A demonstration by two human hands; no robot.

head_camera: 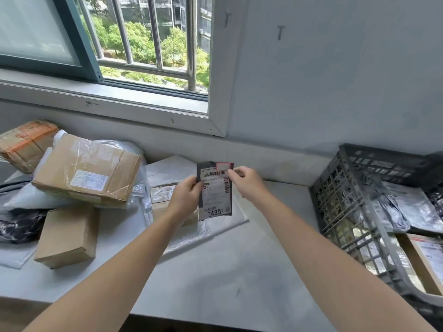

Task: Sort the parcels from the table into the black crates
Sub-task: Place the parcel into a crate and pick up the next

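A small dark parcel (215,190) with a white shipping label and barcode is held upright above the table (215,271). My left hand (185,196) pinches its left edge and my right hand (247,180) pinches its upper right corner. A black crate (340,200) stands at the right and holds several bagged and boxed parcels. On the left of the table lie a large taped cardboard box (88,171), a small plain cardboard box (68,236), an orange-taped box (26,142) and a dark plastic bag (19,226). A white mailer bag (172,171) lies under the held parcel.
A window with metal bars (153,44) opens behind the table above a wide sill (107,101). The grey wall (335,80) rises behind the crate. The table's front edge runs along the bottom of the view.
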